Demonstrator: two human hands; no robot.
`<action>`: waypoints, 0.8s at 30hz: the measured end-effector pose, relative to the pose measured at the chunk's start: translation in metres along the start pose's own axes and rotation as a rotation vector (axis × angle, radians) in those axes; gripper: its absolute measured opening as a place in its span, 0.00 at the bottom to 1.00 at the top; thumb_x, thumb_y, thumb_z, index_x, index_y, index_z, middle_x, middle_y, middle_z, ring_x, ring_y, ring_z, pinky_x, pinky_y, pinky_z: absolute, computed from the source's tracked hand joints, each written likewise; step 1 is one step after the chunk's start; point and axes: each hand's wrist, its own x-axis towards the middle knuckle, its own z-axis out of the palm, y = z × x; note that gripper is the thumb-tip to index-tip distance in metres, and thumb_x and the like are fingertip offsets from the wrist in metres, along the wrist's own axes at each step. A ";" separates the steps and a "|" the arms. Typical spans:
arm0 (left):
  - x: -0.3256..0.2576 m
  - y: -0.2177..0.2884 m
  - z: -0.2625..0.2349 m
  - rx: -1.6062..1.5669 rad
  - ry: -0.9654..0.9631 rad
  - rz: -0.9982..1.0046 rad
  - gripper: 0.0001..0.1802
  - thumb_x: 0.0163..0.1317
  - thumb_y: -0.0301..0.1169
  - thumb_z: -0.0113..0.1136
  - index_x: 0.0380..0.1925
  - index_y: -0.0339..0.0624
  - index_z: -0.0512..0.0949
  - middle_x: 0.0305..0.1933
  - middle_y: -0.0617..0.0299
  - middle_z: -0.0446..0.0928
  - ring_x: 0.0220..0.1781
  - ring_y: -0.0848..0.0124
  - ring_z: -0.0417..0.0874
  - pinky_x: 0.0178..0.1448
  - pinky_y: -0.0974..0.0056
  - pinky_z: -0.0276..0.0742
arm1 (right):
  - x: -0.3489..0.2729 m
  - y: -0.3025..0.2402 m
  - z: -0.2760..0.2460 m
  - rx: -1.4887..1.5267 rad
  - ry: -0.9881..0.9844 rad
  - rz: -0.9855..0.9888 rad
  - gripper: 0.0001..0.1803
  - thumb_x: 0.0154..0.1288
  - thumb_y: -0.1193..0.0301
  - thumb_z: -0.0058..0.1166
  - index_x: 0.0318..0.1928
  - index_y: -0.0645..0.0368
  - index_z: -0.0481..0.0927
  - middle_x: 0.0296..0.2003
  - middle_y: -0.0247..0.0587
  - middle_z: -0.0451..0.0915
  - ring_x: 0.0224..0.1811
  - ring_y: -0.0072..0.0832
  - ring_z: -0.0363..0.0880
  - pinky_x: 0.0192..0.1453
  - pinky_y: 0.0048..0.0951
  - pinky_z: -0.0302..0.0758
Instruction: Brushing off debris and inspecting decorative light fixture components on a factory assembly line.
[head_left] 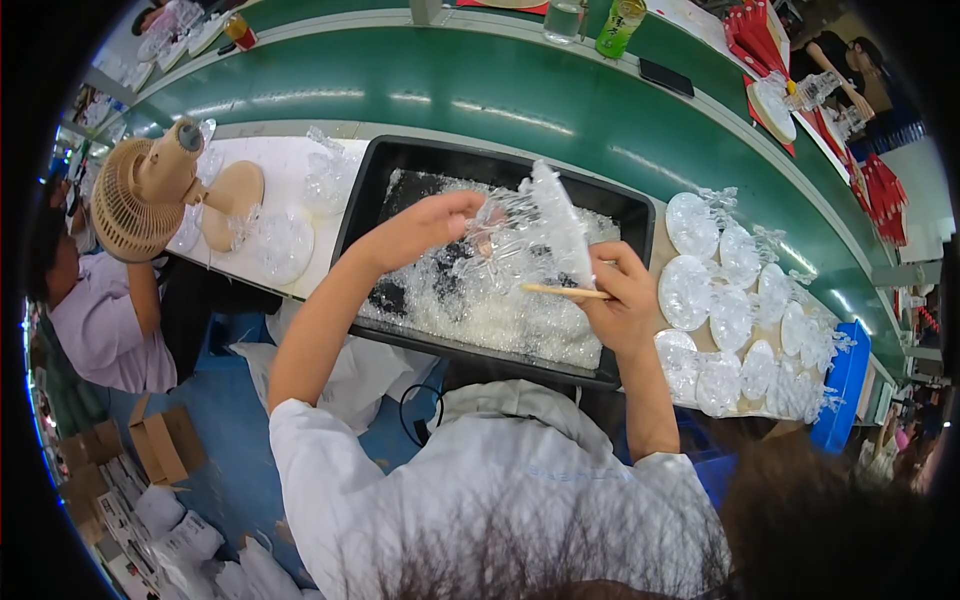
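Observation:
Over a black tray [349, 212] I hold a clear ornament with a round, frosted base [562, 225] tipped on its edge. Its clear branching parts [500, 240] point to the left. My right hand [625, 300] grips the base's lower edge and also pinches a thin wooden stick [560, 291] that points left. My left hand [420, 232] is closed at the branching parts, its fingertips partly hidden among them. Loose, clear, glittering granules [510, 335] lie in the tray, heaped thickest along its near side.
Several similar clear ornaments [690, 290] stand in rows on the right of the table, with a blue bin [843, 390] beyond. On the left are a beige fan [140, 195], more ornaments [280, 245] and a seated person [110, 320]. A green conveyor belt [400, 85] runs behind the tray.

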 end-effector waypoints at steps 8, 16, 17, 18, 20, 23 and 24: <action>-0.004 0.014 0.014 0.703 0.000 0.040 0.17 0.72 0.29 0.52 0.58 0.34 0.73 0.54 0.48 0.78 0.58 0.55 0.78 0.65 0.59 0.70 | 0.011 -0.020 -0.005 -0.199 -0.100 -0.117 0.22 0.45 0.78 0.75 0.46 0.60 0.87 0.40 0.40 0.81 0.29 0.26 0.79 0.27 0.23 0.71; 0.000 0.004 0.018 0.583 0.202 0.076 0.16 0.56 0.22 0.62 0.47 0.34 0.81 0.47 0.48 0.85 0.51 0.56 0.86 0.57 0.58 0.79 | 0.018 -0.039 0.004 -0.317 -0.174 -0.295 0.22 0.42 0.68 0.78 0.42 0.55 0.88 0.36 0.37 0.83 0.31 0.30 0.82 0.29 0.27 0.76; 0.001 -0.001 0.015 0.527 0.214 0.086 0.18 0.56 0.22 0.64 0.48 0.35 0.81 0.48 0.50 0.85 0.53 0.59 0.86 0.58 0.59 0.78 | 0.020 -0.044 0.002 -0.272 -0.182 -0.249 0.22 0.42 0.67 0.78 0.42 0.55 0.88 0.35 0.37 0.83 0.31 0.30 0.82 0.31 0.28 0.78; 0.001 -0.006 0.014 0.470 0.226 0.096 0.19 0.55 0.23 0.66 0.49 0.35 0.82 0.48 0.52 0.86 0.54 0.63 0.86 0.60 0.60 0.78 | 0.022 -0.050 -0.001 -0.228 -0.190 -0.204 0.23 0.42 0.66 0.79 0.42 0.55 0.88 0.34 0.36 0.82 0.31 0.30 0.82 0.33 0.28 0.79; 0.002 -0.025 0.006 0.394 0.255 0.071 0.27 0.55 0.25 0.68 0.57 0.37 0.79 0.54 0.52 0.84 0.58 0.64 0.84 0.63 0.61 0.77 | 0.024 -0.060 -0.012 -0.217 -0.101 -0.131 0.22 0.45 0.63 0.78 0.42 0.56 0.87 0.33 0.37 0.82 0.30 0.30 0.82 0.32 0.29 0.77; 0.006 -0.047 -0.010 0.210 0.136 0.044 0.34 0.72 0.49 0.53 0.71 0.42 0.65 0.71 0.49 0.69 0.68 0.59 0.75 0.69 0.52 0.75 | 0.013 -0.062 -0.043 -0.233 0.054 0.097 0.20 0.57 0.55 0.71 0.37 0.58 0.84 0.29 0.38 0.80 0.26 0.31 0.78 0.28 0.30 0.71; 0.005 -0.047 -0.010 0.012 0.113 -0.011 0.35 0.73 0.54 0.47 0.71 0.42 0.65 0.71 0.49 0.70 0.69 0.57 0.75 0.69 0.49 0.75 | 0.008 -0.061 -0.051 -0.236 0.052 0.099 0.20 0.57 0.55 0.71 0.37 0.58 0.84 0.29 0.38 0.80 0.26 0.31 0.78 0.28 0.30 0.71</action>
